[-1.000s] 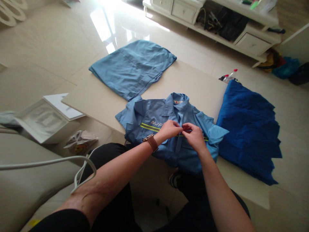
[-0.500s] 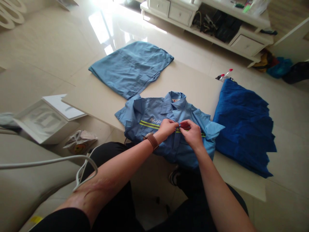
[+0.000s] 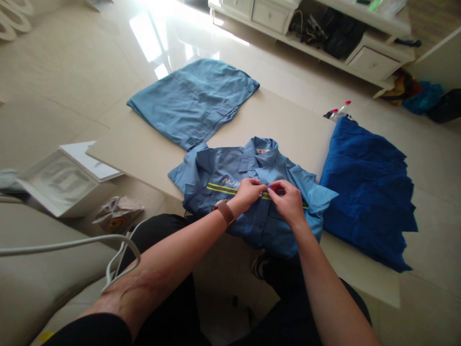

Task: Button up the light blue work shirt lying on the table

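A light blue work shirt (image 3: 226,161) with a collar and yellow-lined stripes lies front up at the near edge of the table, its lower part hanging over. My left hand (image 3: 250,191), with a brown-strapped watch on the wrist, pinches the shirt's front placket at stripe height. Right beside it, my right hand (image 3: 288,199) pinches the same placket, fingertips almost meeting the left ones. Any button between the fingers is too small to make out. Folded light blue cloth (image 3: 196,98) lies behind to the left. A darker blue folded cloth (image 3: 367,192) lies to the right.
The pale table (image 3: 288,117) extends under the clothes. Two red-capped bottles (image 3: 340,110) stand past its far right edge. On the floor at left are an open white box (image 3: 61,187) and a plastic bag (image 3: 120,211). A white cabinet (image 3: 270,17) stands at the back.
Both hands stay at the placket with only slight finger movement. The view has shifted a little; the clothes lie as before.
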`<state>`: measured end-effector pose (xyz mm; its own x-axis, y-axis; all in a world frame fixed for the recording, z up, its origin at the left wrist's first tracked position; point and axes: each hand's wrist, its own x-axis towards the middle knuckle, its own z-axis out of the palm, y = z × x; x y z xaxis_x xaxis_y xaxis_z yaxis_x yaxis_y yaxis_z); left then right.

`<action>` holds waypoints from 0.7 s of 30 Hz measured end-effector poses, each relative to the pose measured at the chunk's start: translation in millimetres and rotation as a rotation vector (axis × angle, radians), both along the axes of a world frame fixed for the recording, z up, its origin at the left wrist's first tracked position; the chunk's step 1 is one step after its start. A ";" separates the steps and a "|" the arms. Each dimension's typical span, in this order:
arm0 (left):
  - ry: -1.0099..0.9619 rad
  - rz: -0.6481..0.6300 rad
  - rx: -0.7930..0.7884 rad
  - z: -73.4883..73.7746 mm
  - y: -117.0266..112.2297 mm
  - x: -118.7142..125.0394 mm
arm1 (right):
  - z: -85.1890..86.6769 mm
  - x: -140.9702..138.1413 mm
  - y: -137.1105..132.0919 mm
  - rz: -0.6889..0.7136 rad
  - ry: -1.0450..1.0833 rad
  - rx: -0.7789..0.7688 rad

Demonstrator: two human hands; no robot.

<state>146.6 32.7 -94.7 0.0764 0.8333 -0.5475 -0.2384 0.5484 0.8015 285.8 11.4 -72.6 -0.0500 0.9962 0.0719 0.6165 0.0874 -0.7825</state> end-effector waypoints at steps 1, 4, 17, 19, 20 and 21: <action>-0.013 0.007 0.001 0.9 0.4 0.1 | 0.2 0.5 0.1 -0.004 -0.008 0.002; -0.035 0.020 0.010 2.5 -0.1 1.2 | -2.4 1.8 0.7 -0.046 0.006 -0.014; 0.220 -0.299 0.212 6.2 -3.5 -13.2 | -29.1 8.1 -2.4 -0.261 0.623 -0.527; 0.387 -0.335 0.323 7.5 -4.6 -16.5 | -30.2 7.5 -0.9 -0.282 0.485 -0.447; 0.455 -0.348 0.369 8.1 -5.4 -18.0 | -30.4 7.1 0.4 -0.283 0.377 -0.371; 0.505 -0.362 0.398 8.4 -6.2 -19.3 | -30.1 6.8 1.7 -0.277 0.268 -0.295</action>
<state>127.4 26.5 -86.3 0.2030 0.9468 -0.2499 0.3535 0.1671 0.9204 292.5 13.0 -102.7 0.2017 0.9493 -0.2411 0.3582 -0.3006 -0.8839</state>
